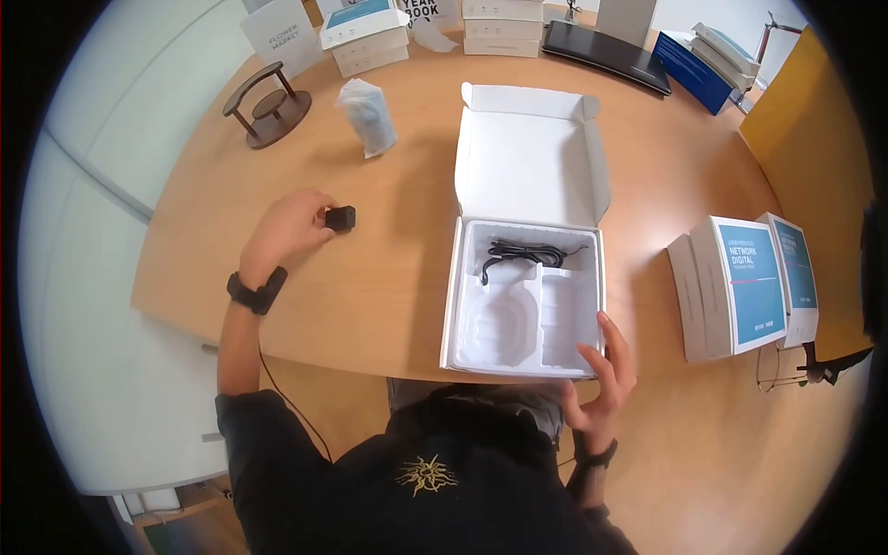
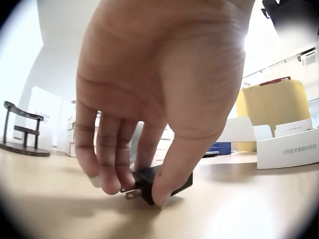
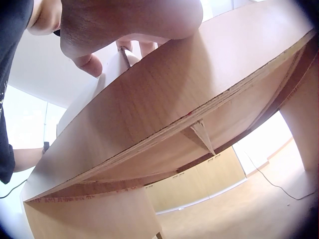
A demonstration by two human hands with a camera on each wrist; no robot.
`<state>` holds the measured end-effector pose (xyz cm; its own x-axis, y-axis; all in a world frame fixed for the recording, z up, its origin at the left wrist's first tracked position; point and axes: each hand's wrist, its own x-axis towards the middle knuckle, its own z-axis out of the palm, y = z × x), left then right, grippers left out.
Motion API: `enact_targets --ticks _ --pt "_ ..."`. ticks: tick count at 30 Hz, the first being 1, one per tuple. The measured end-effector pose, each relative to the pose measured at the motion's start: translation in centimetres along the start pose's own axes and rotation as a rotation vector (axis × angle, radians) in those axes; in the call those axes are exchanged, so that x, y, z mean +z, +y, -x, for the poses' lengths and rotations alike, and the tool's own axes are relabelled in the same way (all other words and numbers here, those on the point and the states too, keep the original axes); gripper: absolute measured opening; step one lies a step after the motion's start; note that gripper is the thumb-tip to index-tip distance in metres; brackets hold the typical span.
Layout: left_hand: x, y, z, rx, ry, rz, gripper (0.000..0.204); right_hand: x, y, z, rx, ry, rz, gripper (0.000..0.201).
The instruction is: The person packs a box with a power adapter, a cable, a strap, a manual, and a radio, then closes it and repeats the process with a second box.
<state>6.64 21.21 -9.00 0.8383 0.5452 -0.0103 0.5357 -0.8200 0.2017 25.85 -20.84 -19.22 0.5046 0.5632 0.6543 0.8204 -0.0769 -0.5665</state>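
On the left of the table my left hand (image 1: 294, 227) pinches a black power adapter (image 1: 339, 219) between thumb and fingers. Metal prongs stick out of the adapter (image 2: 157, 181) in the left wrist view, low over the wood. An open white box (image 1: 450, 305) lies in front of me with its lid folded back. Inside its moulded tray (image 1: 541, 319) a coiled black cable (image 1: 527, 252) sits in the rear compartment. My right hand (image 1: 606, 384) is at the box's near right corner, its fingers spread loosely along the side.
A plastic-wrapped item (image 1: 368, 118) stands behind my left hand, near a dark wooden stand (image 1: 268, 109). Blue-and-white boxes (image 1: 740, 287) stand on the right. More white boxes (image 1: 370, 51) and a black laptop (image 1: 606, 57) line the back. The table's curved front edge (image 1: 305, 352) runs close to me.
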Motion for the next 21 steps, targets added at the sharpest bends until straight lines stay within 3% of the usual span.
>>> enact_targets --ticks 4,8,10,14,16,20,21 --pt "-1.1 4.3 1.1 0.186 0.162 0.035 0.038 0.1 0.0 0.0 -0.007 -0.001 0.002 0.041" --pt "-1.8 11.3 2.3 0.348 0.047 0.227 0.040 0.0 0.0 0.0 -0.009 -0.008 0.014 0.041" --pt "-1.2 13.4 2.5 0.769 0.102 0.095 0.034 0.0 -0.1 0.0 -0.002 -0.007 0.017 0.040" --pt "-0.1 16.7 2.7 0.886 -0.031 0.034 0.032 0.0 -0.2 0.0 0.013 -0.008 0.004 0.040" --pt "0.8 17.3 2.5 1.015 0.112 0.023 0.033 -0.1 -0.2 0.0 0.015 -0.010 -0.002 0.040" --pt "0.1 15.9 0.7 0.900 0.155 0.047 0.036 0.1 -0.1 0.2 0.020 -0.007 -0.015 0.041" --pt "0.0 15.0 0.0 0.765 0.212 0.064 0.038 0.2 -0.1 0.2 0.024 -0.002 -0.023 0.042"
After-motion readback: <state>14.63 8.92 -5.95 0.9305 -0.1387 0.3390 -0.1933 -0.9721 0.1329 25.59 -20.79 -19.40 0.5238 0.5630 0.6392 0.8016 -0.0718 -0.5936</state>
